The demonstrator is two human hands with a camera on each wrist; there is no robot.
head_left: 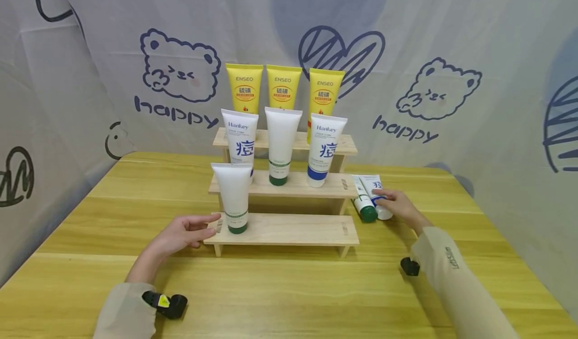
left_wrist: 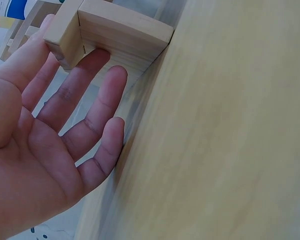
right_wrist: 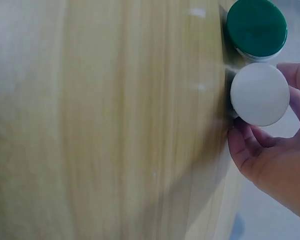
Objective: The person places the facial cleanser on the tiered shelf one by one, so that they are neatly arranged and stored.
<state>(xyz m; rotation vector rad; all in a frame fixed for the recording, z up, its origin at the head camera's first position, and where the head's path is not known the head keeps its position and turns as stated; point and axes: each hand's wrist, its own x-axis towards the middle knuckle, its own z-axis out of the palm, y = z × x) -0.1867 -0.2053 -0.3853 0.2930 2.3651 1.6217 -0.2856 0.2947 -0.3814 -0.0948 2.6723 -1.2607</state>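
A three-step wooden display stand (head_left: 289,228) holds upright squeeze tubes. My left hand (head_left: 182,234) holds the left end of its lowest step, thumb and fingers around the board's end; in the left wrist view, the other fingers extend loosely below it. A white tube with a green cap (head_left: 234,198) stands on that step's left side. Right of the stand, my right hand (head_left: 399,206) grips a white tube with a blue band (head_left: 384,211), lying on the table, with fingers on both sides of its white cap (right_wrist: 260,94). Beside it lies a green-capped white tube (head_left: 365,206).
On the middle step stand two blue-banded white tubes (head_left: 325,151) and a green-capped white tube (head_left: 282,146) between them. Yellow tubes (head_left: 282,86) line the top step. Behind the wooden table (head_left: 280,289) hangs a printed cloth (head_left: 257,23).
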